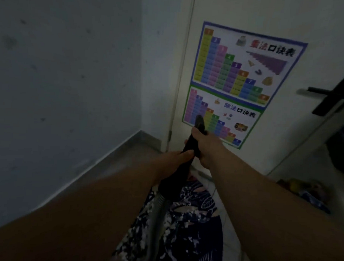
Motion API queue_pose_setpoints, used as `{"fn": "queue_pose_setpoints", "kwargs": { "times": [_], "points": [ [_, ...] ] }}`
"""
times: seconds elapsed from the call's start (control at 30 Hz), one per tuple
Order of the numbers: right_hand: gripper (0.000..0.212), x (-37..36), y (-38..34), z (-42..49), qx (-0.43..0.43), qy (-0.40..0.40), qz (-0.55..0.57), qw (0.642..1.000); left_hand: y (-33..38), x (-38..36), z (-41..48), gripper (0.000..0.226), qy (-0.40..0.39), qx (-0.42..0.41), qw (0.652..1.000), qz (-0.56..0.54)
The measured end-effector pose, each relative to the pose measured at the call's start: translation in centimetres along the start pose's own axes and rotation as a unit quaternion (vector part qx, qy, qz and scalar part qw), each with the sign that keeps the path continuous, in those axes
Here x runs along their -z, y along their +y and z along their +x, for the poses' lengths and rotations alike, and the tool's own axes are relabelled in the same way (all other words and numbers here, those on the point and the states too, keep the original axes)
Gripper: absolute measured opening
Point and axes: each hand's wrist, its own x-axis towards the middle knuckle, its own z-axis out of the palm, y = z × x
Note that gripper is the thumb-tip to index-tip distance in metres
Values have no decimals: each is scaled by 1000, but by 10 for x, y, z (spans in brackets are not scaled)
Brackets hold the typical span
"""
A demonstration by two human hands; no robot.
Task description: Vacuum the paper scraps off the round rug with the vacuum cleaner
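Both my hands grip the black vacuum nozzle [188,148], which points up and away toward the door. My right hand [205,145] holds its upper part near the tip. My left hand [176,159] wraps the lower part, just above where the grey ribbed hose [158,206] joins. Below my arms lies the dark blue rug [189,228] with a white leaf pattern. White paper scraps [144,225] are scattered over it, thick along its left side.
A white door [249,16] stands ahead with a colourful chart poster [237,78] and a black handle [330,96]. A blue-grey wall [62,77] and its skirting run along the left. Some coloured items [301,189] lie on the floor at the right.
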Motion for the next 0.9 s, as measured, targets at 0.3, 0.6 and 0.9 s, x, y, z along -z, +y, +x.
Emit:
{"fn": "queue_pose_setpoints", "kwargs": {
  "times": [0.3,0.6,0.9],
  "points": [
    [53,48,48,-2,-35,-102,-26,994,-29,-70,-3,54,92,55,993,-56],
    [51,94,72,-18,-25,-73,-39,996,-48,-121,-6,49,47,54,993,-96],
    [44,113,107,-28,-66,-145,-65,985,-85,-170,-31,55,112,99,983,-103]
  ]
}}
